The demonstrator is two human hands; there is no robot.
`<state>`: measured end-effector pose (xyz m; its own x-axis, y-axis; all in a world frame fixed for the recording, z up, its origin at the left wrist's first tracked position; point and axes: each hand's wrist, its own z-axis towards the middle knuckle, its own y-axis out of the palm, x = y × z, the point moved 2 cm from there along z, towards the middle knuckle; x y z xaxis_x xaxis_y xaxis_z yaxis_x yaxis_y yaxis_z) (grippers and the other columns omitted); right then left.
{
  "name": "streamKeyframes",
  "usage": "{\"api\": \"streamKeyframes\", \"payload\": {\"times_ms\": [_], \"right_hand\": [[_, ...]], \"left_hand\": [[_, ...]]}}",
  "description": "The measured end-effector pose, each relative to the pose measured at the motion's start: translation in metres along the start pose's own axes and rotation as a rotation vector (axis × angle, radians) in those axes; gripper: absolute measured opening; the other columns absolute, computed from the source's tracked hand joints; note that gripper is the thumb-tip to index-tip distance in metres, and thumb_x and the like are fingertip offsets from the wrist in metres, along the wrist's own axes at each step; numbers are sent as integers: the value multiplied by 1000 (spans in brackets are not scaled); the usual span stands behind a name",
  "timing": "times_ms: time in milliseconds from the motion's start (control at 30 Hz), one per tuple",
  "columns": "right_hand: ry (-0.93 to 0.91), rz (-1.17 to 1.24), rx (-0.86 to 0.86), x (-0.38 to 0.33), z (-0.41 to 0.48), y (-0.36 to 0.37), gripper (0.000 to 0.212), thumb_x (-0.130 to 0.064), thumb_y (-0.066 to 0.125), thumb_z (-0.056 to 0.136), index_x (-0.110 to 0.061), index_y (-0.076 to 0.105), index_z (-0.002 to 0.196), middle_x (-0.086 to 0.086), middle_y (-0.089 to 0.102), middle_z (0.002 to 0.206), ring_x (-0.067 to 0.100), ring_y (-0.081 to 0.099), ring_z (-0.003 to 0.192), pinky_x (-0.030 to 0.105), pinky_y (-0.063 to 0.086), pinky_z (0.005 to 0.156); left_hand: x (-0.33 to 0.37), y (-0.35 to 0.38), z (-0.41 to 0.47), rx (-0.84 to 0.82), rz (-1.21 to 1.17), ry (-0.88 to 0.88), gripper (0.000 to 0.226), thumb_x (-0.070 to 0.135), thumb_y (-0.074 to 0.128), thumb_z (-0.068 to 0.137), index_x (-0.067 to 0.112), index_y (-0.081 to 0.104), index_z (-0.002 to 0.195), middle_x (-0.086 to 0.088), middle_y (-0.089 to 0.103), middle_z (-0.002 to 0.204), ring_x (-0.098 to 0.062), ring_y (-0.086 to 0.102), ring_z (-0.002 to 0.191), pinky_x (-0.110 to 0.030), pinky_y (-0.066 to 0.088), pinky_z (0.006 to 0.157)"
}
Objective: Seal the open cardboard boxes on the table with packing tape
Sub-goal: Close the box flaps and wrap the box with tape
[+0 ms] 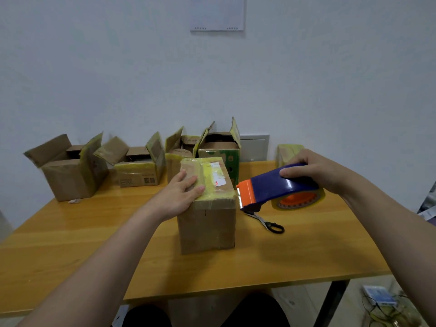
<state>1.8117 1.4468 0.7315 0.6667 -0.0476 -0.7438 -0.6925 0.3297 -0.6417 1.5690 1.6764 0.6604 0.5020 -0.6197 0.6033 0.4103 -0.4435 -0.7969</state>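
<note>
Wooden bench (94,232) against a white wall

The closed box (207,223) stands near centre, left hand (181,192) flat on its top. Just right, the right hand (313,171) grips the tape dispenser (271,185) above scissors (266,221), with open boxes (70,171) along the far edge

A pair of scissors (265,221) with black handles lay on the yellow wooden counter (89,234). A white sheet of paper (216,14) hung high on the pale wall (342,74). A small grey panel (254,147) sat low on that wall. On the floor at the right lay a blue and white packet (379,295) and some thin wires (377,310).
</note>
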Motion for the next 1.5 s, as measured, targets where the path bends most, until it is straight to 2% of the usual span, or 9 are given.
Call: {"api": "streamKeyframes", "payload": {"times_ms": [133,333,467,567,767,1200,1333,1433,1500], "right_hand": [[0,-37,-9,-1,3,1,68,-62,68,69,5,69,84,9,69,70,16,63,60,25,46,60],[20,-180,10,-17,2,5,39,-59,74,79,-22,67,88,-10,73,70,4,69,67,20,47,63],[51,-305,47,-33,8,6,36,-54,73,86,-18,70,82,-6,71,65,8,67,63,26,49,63],[74,-377,42,-43,12,7,39,-56,73,84,-18,71,91,-2,74,76,18,71,77,31,56,70],[88,-460,66,-51,10,11,35,-50,72,87,-18,68,100,-2,73,89,18,69,85,34,59,77],[157,-409,75,-42,2,9,32,-48,69,91,-16,66,88,-1,71,73,16,68,70,26,48,62],[135,-540,76,-58,6,14,39,-52,70,89,-13,70,90,4,73,79,21,69,77,39,58,71],[97,-704,94,-76,11,23,35,-54,69,88,-20,64,95,-4,69,83,14,64,78,33,59,71],[64,-969,146,-77,15,32,35,-56,67,87,-23,58,84,-5,64,78,10,59,74,31,55,68]], "left_hand": [[-1,0,1,-1,-2,-4,69,62,43,102,32,29,163,11,-3,174,-18,6,160,-41,14,126],[-1,1,1,1,-4,-3,69,62,43,103,31,29,163,10,-3,174,-19,6,160,-42,14,126],[1,1,1,3,22,-16,69,63,42,103,33,28,163,11,-3,174,-19,7,160,-42,16,125],[2,1,0,3,25,-19,69,63,43,103,33,28,163,11,-3,174,-19,8,160,-42,16,125],[5,0,-3,1,53,-26,69,63,41,103,33,26,164,10,-4,174,-22,8,160,-44,17,126],[6,-2,-3,-11,30,-33,69,61,43,104,32,26,164,10,-5,174,-23,9,160,-43,17,125],[9,-3,-5,-21,67,-41,69,60,41,105,30,25,164,8,-6,174,-24,9,160,-43,17,125],[14,-2,-6,-12,83,-42,68,58,40,106,29,24,165,5,-6,174,-26,9,159,-43,18,125],[14,-2,-7,-11,98,-40,67,58,40,106,29,24,165,4,-6,174,-26,10,159,-43,19,125]]}}
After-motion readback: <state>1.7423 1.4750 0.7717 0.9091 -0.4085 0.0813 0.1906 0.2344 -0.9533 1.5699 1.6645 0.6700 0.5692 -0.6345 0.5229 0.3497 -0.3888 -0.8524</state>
